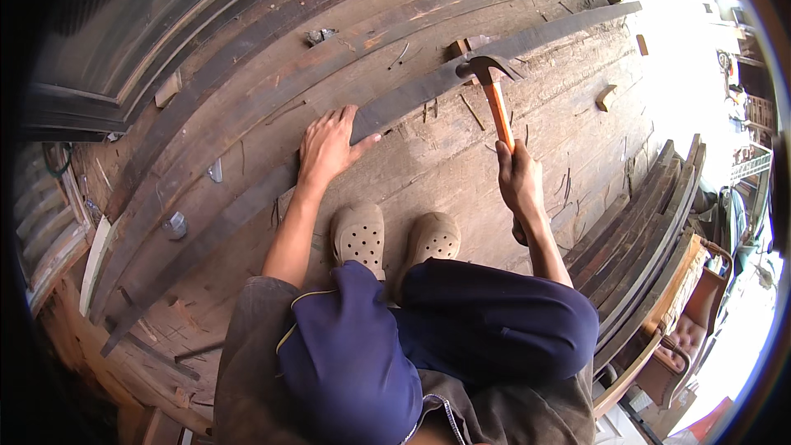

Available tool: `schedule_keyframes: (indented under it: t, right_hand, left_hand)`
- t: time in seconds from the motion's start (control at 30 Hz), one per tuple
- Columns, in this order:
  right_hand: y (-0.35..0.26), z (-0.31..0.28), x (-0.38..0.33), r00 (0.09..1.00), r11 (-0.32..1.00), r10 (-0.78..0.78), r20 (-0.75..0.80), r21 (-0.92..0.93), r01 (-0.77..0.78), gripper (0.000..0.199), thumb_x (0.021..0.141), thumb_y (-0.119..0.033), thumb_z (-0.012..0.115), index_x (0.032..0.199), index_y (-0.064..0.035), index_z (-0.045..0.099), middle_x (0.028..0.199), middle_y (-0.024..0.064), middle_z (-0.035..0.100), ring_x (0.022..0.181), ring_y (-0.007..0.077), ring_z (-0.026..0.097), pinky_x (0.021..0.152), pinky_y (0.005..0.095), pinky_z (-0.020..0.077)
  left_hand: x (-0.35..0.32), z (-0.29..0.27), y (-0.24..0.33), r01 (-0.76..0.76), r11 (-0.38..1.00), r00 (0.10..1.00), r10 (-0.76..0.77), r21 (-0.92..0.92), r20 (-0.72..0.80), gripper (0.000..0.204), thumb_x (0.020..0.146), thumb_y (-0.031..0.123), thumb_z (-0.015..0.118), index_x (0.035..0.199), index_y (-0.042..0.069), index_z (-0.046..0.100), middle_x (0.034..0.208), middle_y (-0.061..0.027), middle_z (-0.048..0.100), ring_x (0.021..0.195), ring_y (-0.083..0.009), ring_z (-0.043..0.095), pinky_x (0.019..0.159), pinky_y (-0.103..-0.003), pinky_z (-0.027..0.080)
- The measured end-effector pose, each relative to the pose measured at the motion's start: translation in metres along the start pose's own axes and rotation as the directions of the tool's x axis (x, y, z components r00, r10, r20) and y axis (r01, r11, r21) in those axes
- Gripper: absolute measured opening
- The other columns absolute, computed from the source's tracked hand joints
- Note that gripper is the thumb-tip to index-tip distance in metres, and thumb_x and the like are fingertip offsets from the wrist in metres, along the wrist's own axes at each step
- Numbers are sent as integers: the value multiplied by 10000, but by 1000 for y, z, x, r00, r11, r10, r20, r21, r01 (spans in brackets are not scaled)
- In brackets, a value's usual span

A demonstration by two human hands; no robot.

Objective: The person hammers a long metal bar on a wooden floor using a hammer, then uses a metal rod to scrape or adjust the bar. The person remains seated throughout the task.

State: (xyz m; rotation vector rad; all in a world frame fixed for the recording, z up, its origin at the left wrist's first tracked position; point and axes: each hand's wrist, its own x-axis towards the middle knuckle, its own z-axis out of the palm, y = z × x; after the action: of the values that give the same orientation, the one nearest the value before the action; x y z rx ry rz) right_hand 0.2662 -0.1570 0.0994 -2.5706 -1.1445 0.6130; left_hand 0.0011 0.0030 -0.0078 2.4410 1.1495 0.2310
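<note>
Knees [350, 363] bent, you grip the hammer [498, 107] with your right hand [521, 185]; a stray blow could bruise your left hand [326, 148], fingers spread across the plank [404, 103].

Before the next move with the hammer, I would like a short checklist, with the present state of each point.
1. Right hand grips the hammer: ok, closed around the orange handle.
2. Left hand is on the dark plank: ok.
3. Left hand is away from the hammer head: ok, a stretch of plank lies between.
4. Hammer head touches the plank: cannot tell from this view.
5. Clogs stand apart from the plank: ok.
6. Floor is free of loose pieces: not ok, thin nail-like pieces lie around.
</note>
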Motion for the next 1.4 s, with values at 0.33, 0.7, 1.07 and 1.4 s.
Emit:
schedule_keyframes:
  t: [0.33,0.7,1.07,1.4]
  right_hand:
    - [-38,-33,13,746,638,-130,-653,521,567,380,1007,-366,417,939,-2,501,567,8,507,425,65,456,362,237,336]
    - [-22,-45,-11,967,915,44,-252,399,63,306,998,-286,441,935,-7,549,539,10,494,449,82,477,395,256,359]
    - [19,12,8,997,999,-7,-80,37,10,337,965,-307,509,903,24,525,636,249,577,553,393,595,521,468,443]
    - [-60,-103,5,696,704,-30,-718,479,524,416,1007,-427,395,978,-22,488,613,14,473,468,103,444,438,230,370]
  left_hand:
    - [-7,-8,-2,29,999,998,-27,-34,48,756,823,639,549,1174,-30,544,1086,-232,638,991,-368,636,852,-473,504]
    - [-9,-9,-4,65,998,991,-61,-24,117,778,810,670,536,1170,-20,541,1087,-215,631,1013,-361,614,858,-462,491]
    - [0,-5,2,22,998,1000,-21,-52,12,725,829,646,526,1131,-13,539,1055,-219,633,990,-370,614,842,-468,488]
    - [-12,-9,-4,17,999,1000,-17,-40,14,742,821,655,531,1137,-17,542,1050,-216,639,974,-369,622,819,-477,490]
